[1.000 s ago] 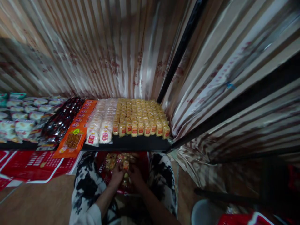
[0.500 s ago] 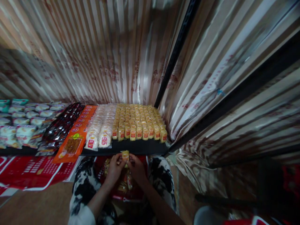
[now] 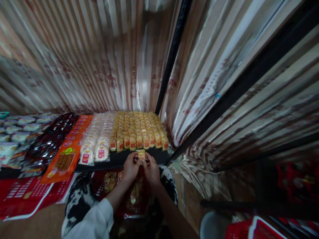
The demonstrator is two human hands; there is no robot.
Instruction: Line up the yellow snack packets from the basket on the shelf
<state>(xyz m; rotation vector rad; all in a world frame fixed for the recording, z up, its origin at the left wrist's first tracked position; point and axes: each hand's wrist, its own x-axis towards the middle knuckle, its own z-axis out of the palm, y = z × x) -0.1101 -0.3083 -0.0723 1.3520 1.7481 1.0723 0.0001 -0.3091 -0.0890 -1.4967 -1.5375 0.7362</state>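
Note:
Between my left hand (image 3: 131, 166) and my right hand (image 3: 151, 169) is a small yellow wrapped snack packet (image 3: 141, 154), pinched by the fingers of both. It is held over the front edge of the black shelf (image 3: 122, 159). Just behind it stand tight rows of similar yellow packets (image 3: 139, 129), red labels facing me on the front ones. Below my forearms, a red basket (image 3: 136, 212) between my knees holds more yellow packets (image 3: 111, 181), partly hidden by my arms.
Left of the yellow rows lie white snack packs (image 3: 101, 151), orange bags (image 3: 63, 161), dark shiny packs (image 3: 47, 142) and white-green packs (image 3: 18, 136). A black post (image 3: 171, 63) rises at the corner before striped plastic sheeting (image 3: 112, 49). Red baskets (image 3: 239, 229) stand lower right.
Both hands have moved forward and slightly right with the packet, from above the basket to the shelf's front edge. The whole view has shifted, with the shelf goods now further left.

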